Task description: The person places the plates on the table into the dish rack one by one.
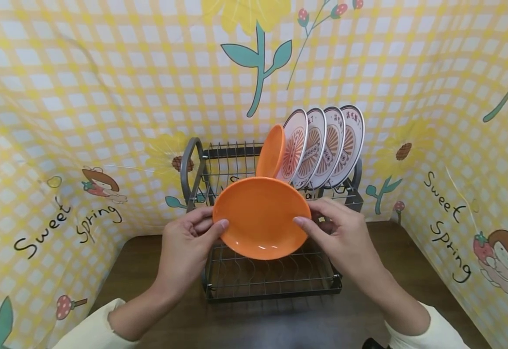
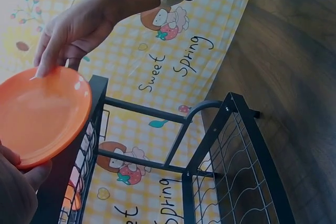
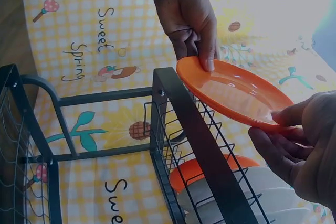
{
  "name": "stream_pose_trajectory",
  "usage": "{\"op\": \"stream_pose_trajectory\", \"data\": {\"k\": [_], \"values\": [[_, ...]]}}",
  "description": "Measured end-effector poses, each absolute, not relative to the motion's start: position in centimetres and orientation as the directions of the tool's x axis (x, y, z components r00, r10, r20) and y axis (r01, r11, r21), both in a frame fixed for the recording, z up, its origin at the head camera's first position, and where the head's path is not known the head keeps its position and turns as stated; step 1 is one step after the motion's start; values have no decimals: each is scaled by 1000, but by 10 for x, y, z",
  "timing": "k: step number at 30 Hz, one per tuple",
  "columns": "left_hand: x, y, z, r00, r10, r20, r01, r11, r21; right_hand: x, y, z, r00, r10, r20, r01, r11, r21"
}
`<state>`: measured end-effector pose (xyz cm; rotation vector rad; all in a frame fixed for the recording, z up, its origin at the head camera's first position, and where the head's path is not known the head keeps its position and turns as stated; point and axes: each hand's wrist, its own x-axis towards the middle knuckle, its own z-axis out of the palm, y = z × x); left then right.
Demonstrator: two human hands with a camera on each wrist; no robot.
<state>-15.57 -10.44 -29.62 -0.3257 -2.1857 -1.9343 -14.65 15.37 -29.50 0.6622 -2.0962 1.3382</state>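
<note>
Both hands hold an orange plate [image 1: 262, 218] by its opposite sides, its inner face turned toward the head camera. My left hand [image 1: 190, 242] pinches the left rim, thumb on the inner face and fingers behind. At the right rim my right hand [image 1: 345, 237] pinches in the same way. Behind the held plate, a second orange plate [image 1: 272, 151] stands on edge in the upper tier of a dark metal dish rack [image 1: 275, 293]. The right wrist view shows the held plate [image 3: 236, 93] beside the rack's upper bar [image 3: 202, 145].
Several white patterned plates [image 1: 295, 145] stand upright on the rack's upper right side. The lower tier [image 1: 271, 274] has wavy wire dividers. A brown wooden tabletop [image 1: 157, 310] lies under the rack, and yellow checked cloth [image 1: 149, 72] surrounds it at the back and sides.
</note>
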Motion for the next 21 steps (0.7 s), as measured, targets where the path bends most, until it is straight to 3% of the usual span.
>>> {"op": "stream_pose_trajectory", "data": {"k": [7, 12, 16, 21], "values": [[-155, -110, -294, -914, 124, 387, 406, 244, 881, -148, 156, -295, -628, -67, 775, -710, 456, -536], [-159, -120, -290, -760, 179, 625, 625, 466, 627, -148, 157, -290, -510, -3, 860, -779, 426, -460], [-165, -126, -290, -628, 182, 757, 669, 622, 406, -146, 156, -279, -417, 86, 905, -784, 470, -406], [-171, -127, -295, -569, 210, 795, 681, 662, 313, -147, 147, -264, -277, 164, 947, -767, 556, -320]]}}
